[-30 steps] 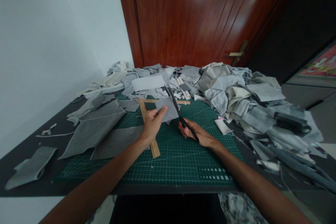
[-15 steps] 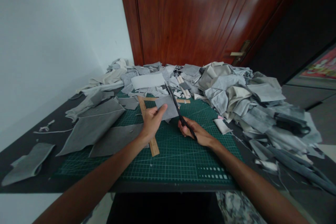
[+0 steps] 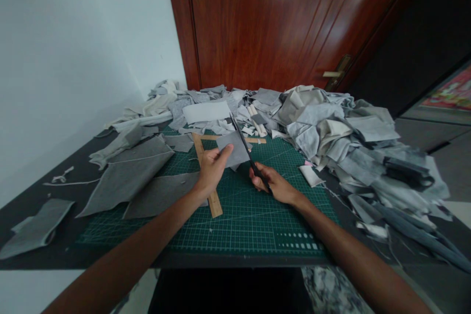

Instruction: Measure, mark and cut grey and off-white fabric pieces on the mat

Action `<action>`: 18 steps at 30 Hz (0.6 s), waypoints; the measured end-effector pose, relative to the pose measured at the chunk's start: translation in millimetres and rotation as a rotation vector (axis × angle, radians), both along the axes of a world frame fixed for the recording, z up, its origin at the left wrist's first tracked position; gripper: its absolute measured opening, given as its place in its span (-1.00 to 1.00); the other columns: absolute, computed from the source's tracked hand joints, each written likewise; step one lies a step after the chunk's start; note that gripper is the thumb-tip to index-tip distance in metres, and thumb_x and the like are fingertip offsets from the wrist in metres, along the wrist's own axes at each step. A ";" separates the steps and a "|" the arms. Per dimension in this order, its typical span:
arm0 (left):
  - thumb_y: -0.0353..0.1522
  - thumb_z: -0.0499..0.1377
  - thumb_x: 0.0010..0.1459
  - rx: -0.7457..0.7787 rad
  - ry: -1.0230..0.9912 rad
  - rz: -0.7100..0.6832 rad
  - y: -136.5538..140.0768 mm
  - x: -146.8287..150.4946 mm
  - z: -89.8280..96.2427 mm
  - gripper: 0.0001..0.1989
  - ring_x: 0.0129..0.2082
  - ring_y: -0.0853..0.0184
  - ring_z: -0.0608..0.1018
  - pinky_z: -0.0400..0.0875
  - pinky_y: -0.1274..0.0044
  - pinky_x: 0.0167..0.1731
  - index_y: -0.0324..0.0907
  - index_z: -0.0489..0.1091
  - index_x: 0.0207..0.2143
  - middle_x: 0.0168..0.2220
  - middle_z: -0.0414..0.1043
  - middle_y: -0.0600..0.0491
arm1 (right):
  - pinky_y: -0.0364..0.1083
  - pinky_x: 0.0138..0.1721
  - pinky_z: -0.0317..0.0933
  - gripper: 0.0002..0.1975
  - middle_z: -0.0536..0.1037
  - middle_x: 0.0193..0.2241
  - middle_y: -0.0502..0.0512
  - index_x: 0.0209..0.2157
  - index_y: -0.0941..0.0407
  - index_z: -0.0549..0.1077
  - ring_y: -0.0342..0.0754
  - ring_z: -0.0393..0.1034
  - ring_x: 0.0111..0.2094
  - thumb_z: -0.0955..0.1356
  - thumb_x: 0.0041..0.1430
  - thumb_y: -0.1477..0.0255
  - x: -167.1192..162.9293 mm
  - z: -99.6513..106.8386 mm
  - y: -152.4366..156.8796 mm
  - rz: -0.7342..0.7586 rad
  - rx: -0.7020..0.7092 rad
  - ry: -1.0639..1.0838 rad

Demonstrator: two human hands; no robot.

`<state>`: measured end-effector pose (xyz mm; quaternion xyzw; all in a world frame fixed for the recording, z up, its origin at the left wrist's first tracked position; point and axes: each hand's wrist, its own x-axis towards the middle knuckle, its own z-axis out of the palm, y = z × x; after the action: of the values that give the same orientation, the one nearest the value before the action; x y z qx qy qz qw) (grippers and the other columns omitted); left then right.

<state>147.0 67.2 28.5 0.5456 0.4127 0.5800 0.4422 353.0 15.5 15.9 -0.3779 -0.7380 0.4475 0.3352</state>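
A small grey piece of fabric (image 3: 234, 150) is pinched in my left hand (image 3: 214, 166), thumb on top. My right hand (image 3: 270, 180) grips black-handled scissors (image 3: 246, 148), whose blades point up and away along the fabric's right edge. The blades look closed or nearly so. Beneath both hands lies a green cutting mat (image 3: 250, 221). A wooden L-shaped ruler (image 3: 215, 204) rests on the mat, partly covered by my left hand and the fabric.
Larger grey fabric pieces (image 3: 128, 171) lie to the left. Heaps of grey and cream scraps (image 3: 316, 122) line the back and right side, with a dark object (image 3: 407, 172) on top. A white wall stands left, a wooden door (image 3: 257, 24) behind.
The scissor blades were slightly apart and have come together at the fabric's right edge. Both hands keep nearly the same place.
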 end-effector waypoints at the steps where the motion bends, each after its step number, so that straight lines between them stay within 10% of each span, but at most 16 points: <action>1: 0.00 0.31 0.06 0.009 0.000 -0.002 0.2 -0.2 -0.4 -0.54 -0.54 0.42 0.31 0.21 0.56 -0.49 -0.19 0.40 -0.60 -0.57 0.32 0.12 | -0.14 -0.46 0.05 -0.41 0.27 -0.48 -0.08 -0.28 0.08 0.30 -0.15 0.12 -0.48 0.31 0.22 -0.21 0.0 -0.7 0.0 -0.002 -0.006 0.010; 18: -0.02 0.33 0.06 -0.009 0.008 0.033 5.8 -2.1 -6.2 -0.52 -0.55 0.41 0.31 0.17 0.55 -0.52 -0.17 0.32 -0.64 -0.62 0.25 0.14 | -0.17 -0.57 0.06 -0.43 0.22 -0.60 -0.18 -0.33 0.08 0.28 -0.22 0.10 -0.62 0.40 0.15 -0.16 -4.5 -6.8 -1.2 -0.016 -0.179 0.199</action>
<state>144.9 72.9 22.2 0.5389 0.4260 0.5834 0.4332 348.5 14.3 9.1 -0.3659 -0.6550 0.5440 0.3756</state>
